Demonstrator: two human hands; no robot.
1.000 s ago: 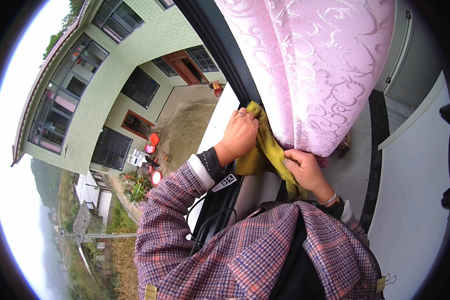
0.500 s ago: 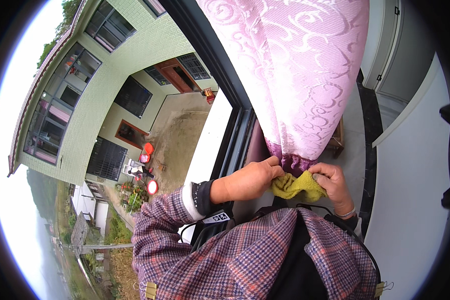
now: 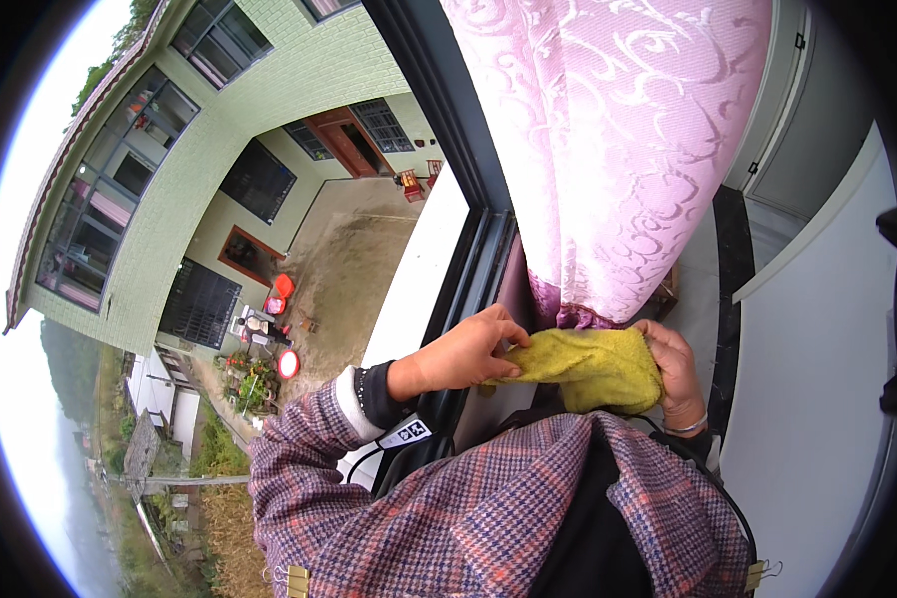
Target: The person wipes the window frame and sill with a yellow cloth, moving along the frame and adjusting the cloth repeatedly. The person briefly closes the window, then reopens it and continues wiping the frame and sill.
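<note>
A yellow-green cloth [image 3: 600, 367] stretches between my two hands, in front of my chest. My left hand [image 3: 473, 349] pinches its left end between thumb and fingers, close to the window frame. With its fingers at the cloth's right end, my right hand [image 3: 676, 371] grips the edge; part of those fingers is hidden behind the fabric. Just beyond the cloth hangs a pink patterned curtain [image 3: 628, 149], gathered toward its lower end with a darker purple trim [image 3: 546, 297]. The cloth covers part of that trim.
At my left is a dark window frame [image 3: 478, 229] with a white sill outside it. Below lies a courtyard [image 3: 354, 234] beside a green brick building [image 3: 239, 130], where a person is near red basins. On the right are a white panel [image 3: 807, 399] and a grey door [image 3: 817, 120].
The cloth, bunched before, is now spread wider between my hands. My left hand has moved left and the cloth's end with it. The view has shifted slightly.
</note>
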